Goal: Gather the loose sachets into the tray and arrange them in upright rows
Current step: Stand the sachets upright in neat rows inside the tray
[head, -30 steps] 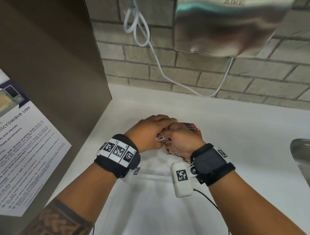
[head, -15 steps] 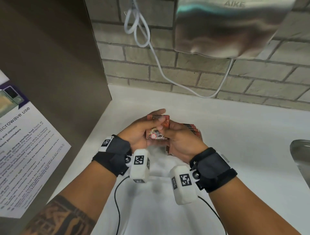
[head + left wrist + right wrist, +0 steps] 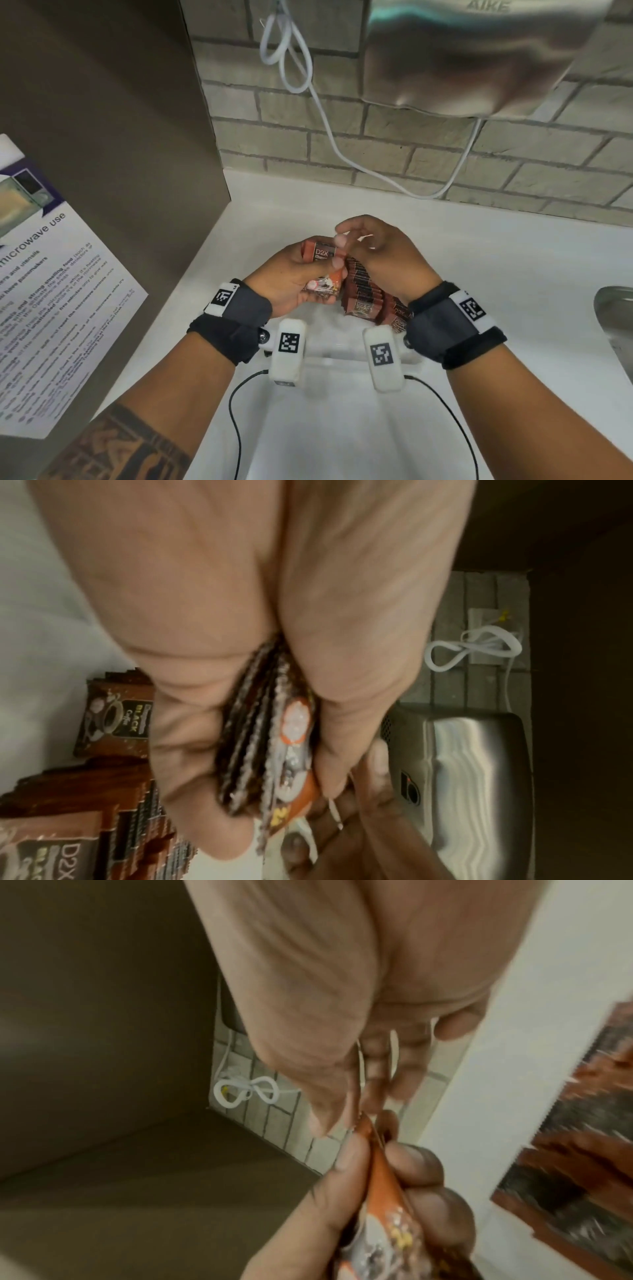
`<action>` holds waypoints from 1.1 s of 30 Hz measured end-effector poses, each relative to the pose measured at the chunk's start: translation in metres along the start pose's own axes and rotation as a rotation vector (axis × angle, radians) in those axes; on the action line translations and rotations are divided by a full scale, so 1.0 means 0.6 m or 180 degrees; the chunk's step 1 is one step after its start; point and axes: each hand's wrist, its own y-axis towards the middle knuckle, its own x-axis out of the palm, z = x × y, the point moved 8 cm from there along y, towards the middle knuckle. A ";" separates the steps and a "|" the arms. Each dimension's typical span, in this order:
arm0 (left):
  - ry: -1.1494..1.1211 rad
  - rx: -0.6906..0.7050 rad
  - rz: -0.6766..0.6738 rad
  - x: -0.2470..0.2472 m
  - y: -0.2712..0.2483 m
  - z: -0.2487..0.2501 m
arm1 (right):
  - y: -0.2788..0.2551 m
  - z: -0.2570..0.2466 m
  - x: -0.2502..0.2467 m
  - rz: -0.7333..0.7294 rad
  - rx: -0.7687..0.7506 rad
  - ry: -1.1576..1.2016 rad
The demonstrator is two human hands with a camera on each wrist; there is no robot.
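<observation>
My left hand [image 3: 291,277] grips a small bundle of sachets [image 3: 322,270], brown ones with an orange one outermost; in the left wrist view the bundle [image 3: 274,737] shows edge-on between thumb and fingers. My right hand [image 3: 373,250] hovers at the bundle's far end, fingers loosely bent, fingertips [image 3: 340,241] touching its top edge. In the right wrist view its thumb and fingers flank the orange sachet's tip [image 3: 365,1121]. Brown sachets stand upright in rows [image 3: 363,294] in a clear tray [image 3: 329,359], under my right wrist.
The white counter [image 3: 496,274] runs to a brick wall. A steel hand dryer [image 3: 479,58] with a white cable [image 3: 329,130] hangs overhead. A brown panel with a microwave notice [image 3: 51,274] stands at the left. A sink rim [image 3: 616,318] lies at the right.
My left hand turned palm up and lifted the bundle out from under both hands. My right hand loosened its hold and rose to the bundle's top edge.
</observation>
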 end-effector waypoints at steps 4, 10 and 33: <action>0.0250 0.0108 -0.0275 0.016 -0.003 0.004 | 0.017 -0.015 0.013 -0.0391 -0.0090 0.0065; 0.0168 0.0243 -0.0453 0.009 -0.007 0.008 | 0.026 -0.036 0.009 -0.0490 -0.0187 0.0005; 0.2268 -0.1501 0.0312 -0.087 -0.029 -0.096 | 0.065 0.047 0.060 -0.0663 0.0563 -0.1706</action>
